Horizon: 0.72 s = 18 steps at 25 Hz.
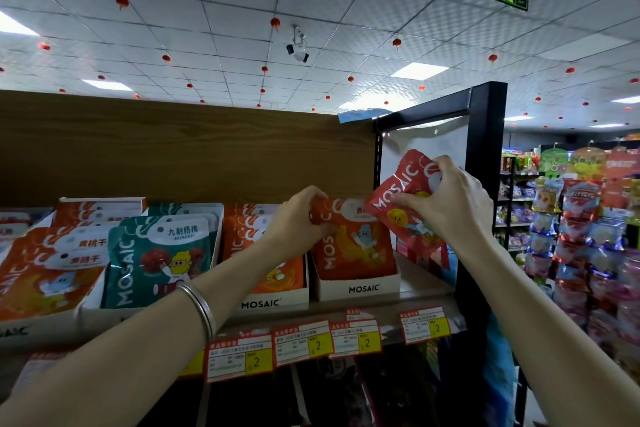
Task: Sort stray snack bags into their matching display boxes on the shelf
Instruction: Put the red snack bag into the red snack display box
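My right hand [446, 199] grips a red MOSAIC snack bag [407, 184], tilted, in the air above the shelf's right end. My left hand [299, 217] holds the top left corner of an orange MOSAIC bag [353, 246] that stands at the front of the rightmost white display box [360, 288]. Left of it another white box [273, 303] holds orange bags. A teal bag [156, 263] stands in a third box, and more orange bags [45, 274] fill the box at the far left.
A black shelf frame [485, 184] with a white side panel stands right behind the red bag. Price tags [318, 341] hang along the shelf edge. A brown back panel [173, 149] rises behind the boxes. Hanging snack racks [588, 236] crowd the aisle to the right.
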Tool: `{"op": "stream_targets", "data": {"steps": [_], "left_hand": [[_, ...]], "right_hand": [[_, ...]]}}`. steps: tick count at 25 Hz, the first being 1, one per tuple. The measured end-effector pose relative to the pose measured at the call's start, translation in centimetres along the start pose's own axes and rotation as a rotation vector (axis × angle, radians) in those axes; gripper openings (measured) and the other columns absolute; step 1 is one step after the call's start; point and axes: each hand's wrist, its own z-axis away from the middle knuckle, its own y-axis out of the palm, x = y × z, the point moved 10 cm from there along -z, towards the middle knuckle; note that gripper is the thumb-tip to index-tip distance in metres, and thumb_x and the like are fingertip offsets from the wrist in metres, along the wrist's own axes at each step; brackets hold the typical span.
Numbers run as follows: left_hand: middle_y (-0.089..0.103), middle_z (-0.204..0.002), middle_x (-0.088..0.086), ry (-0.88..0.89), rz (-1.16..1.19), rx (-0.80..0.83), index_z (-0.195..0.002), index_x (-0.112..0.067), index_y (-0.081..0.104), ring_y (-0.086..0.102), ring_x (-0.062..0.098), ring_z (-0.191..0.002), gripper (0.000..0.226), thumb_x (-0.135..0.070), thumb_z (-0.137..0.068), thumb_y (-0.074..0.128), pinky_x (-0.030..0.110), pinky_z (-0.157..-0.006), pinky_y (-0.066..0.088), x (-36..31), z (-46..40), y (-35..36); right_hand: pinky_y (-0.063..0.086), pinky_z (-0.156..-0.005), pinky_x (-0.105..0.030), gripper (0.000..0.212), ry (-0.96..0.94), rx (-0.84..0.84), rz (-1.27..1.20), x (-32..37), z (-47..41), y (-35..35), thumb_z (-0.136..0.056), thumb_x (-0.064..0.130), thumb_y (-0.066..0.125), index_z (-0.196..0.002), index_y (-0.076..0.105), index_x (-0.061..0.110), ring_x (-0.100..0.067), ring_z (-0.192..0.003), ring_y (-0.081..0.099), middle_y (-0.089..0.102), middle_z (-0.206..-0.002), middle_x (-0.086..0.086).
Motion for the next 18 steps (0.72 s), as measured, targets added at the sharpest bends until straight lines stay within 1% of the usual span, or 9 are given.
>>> {"op": "stream_targets", "data": {"steps": [3,5,8,11,13,15,16,18], "left_hand": [[0.061,-0.100,-0.006,-0.018,0.129,-0.120,-0.104,-0.023,0.050,0.063,0.012,-0.096,0.028,-0.013,-0.085,0.068,0.024,-0.074,0.054,-0.3,-0.3,-2.2],[0.061,-0.107,-0.002,-0.025,0.189,-0.148,-0.111,-0.021,0.050,0.062,0.013,-0.099,0.030,-0.012,-0.086,0.066,0.021,-0.074,0.052,-0.2,-0.3,-4.2],[0.058,-0.118,0.001,-0.013,0.198,-0.168,-0.125,-0.017,0.049,0.057,0.012,-0.106,0.041,-0.011,-0.088,0.064,0.024,-0.081,0.052,0.2,0.5,-7.5],[0.054,-0.119,-0.003,-0.026,0.180,-0.139,-0.134,-0.020,0.044,0.055,0.008,-0.104,0.049,-0.011,-0.089,0.062,0.020,-0.075,0.051,1.1,2.2,-9.8],[0.053,-0.120,-0.007,-0.031,0.182,-0.103,-0.136,-0.025,0.043,0.055,0.008,-0.105,0.051,-0.011,-0.090,0.061,0.022,-0.077,0.051,1.8,3.3,-10.7],[0.052,-0.116,-0.012,-0.029,0.163,-0.082,-0.135,-0.025,0.043,0.055,0.004,-0.103,0.051,-0.009,-0.090,0.060,0.021,-0.077,0.051,2.3,4.3,-11.2],[0.052,-0.115,-0.012,-0.028,0.143,-0.078,-0.135,-0.025,0.043,0.054,0.002,-0.102,0.051,-0.009,-0.090,0.060,0.019,-0.076,0.051,2.6,4.8,-11.5],[0.052,-0.116,-0.010,-0.037,0.091,-0.043,-0.132,-0.025,0.045,0.054,0.002,-0.102,0.048,-0.010,-0.090,0.061,0.017,-0.074,0.050,2.9,5.2,-11.3]], "right_hand": [[0.045,-0.088,-0.043,0.075,-0.015,-0.013,-0.015,0.3,0.2,-0.3,-0.061,0.057,0.076,-0.115,0.050,0.013,-0.030,-0.104,0.058,0.063,-0.113,-0.009],[0.045,-0.088,-0.043,0.075,-0.018,-0.007,-0.015,0.4,0.3,-0.2,-0.061,0.057,0.077,-0.115,0.050,0.013,-0.031,-0.104,0.058,0.063,-0.114,-0.009],[0.043,-0.089,-0.043,0.078,-0.026,0.011,-0.013,0.7,0.5,0.3,-0.062,0.056,0.076,-0.120,0.048,0.012,-0.032,-0.107,0.057,0.062,-0.118,-0.009],[0.044,-0.091,-0.042,0.078,-0.026,0.031,-0.031,1.5,0.8,1.5,-0.062,0.057,0.077,-0.120,0.047,0.014,-0.031,-0.107,0.058,0.062,-0.118,-0.009],[0.046,-0.091,-0.047,0.079,-0.020,0.048,-0.094,2.2,0.8,2.3,-0.057,0.060,0.076,-0.116,0.047,0.016,-0.031,-0.106,0.058,0.062,-0.116,-0.009],[0.047,-0.090,-0.051,0.084,-0.022,0.054,-0.164,2.8,0.6,3.1,-0.050,0.066,0.072,-0.113,0.047,0.017,-0.032,-0.104,0.059,0.062,-0.113,-0.009],[0.047,-0.090,-0.050,0.084,-0.030,0.058,-0.166,3.1,0.5,3.4,-0.050,0.066,0.072,-0.113,0.047,0.017,-0.031,-0.103,0.059,0.062,-0.112,-0.009],[0.046,-0.091,-0.043,0.078,-0.052,0.068,-0.101,3.6,0.6,3.5,-0.057,0.061,0.076,-0.114,0.048,0.016,-0.029,-0.103,0.059,0.063,-0.113,-0.007]]}}
